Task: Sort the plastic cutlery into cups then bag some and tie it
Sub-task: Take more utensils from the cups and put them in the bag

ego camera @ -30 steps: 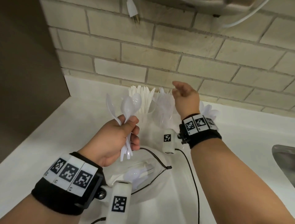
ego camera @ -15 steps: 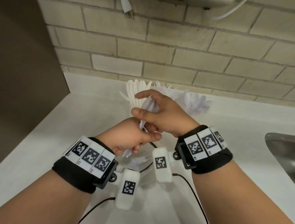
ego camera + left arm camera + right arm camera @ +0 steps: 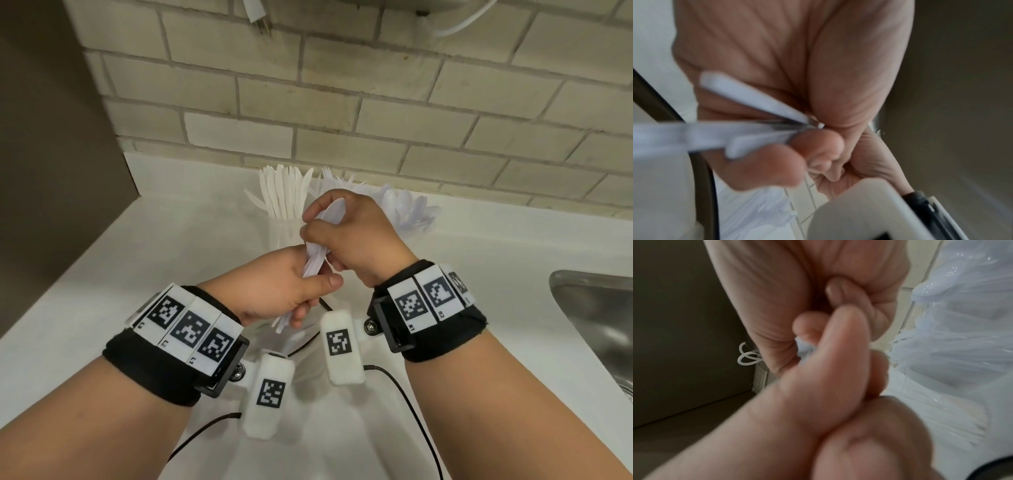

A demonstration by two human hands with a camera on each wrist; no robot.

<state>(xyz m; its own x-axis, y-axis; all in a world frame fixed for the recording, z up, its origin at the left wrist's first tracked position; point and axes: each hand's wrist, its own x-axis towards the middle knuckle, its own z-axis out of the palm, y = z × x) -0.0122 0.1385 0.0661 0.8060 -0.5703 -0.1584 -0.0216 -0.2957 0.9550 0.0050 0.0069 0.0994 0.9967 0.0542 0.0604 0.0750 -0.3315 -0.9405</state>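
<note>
Two wristbands [image 3: 181, 335] with black-and-white markers sit nearest to us, each with a small white camera block hanging under it and a thin black cable [image 3: 407, 404] trailing over the white desk [image 3: 102, 274]. Just past them our left hand [image 3: 274, 287] is curled round the handles of a bunch of white spoons [image 3: 317, 258], whose ends stick out below the fist. Our right hand [image 3: 356, 240] touches the left and pinches the bowls of the same spoons from above, so both hands hide most of the bunch. Under the hands lies a clear bag [image 3: 308, 342], mostly covered by them. Behind the hands stand the cups: one [image 3: 281, 233] holding white knives [image 3: 284, 195], then forks [image 3: 337, 183] in a cup we cannot see, then spoons [image 3: 411, 209] to the right. A steel sink [image 3: 596, 325] lies at the right edge, and a brick wall [image 3: 342, 102] rises at the back.
</note>
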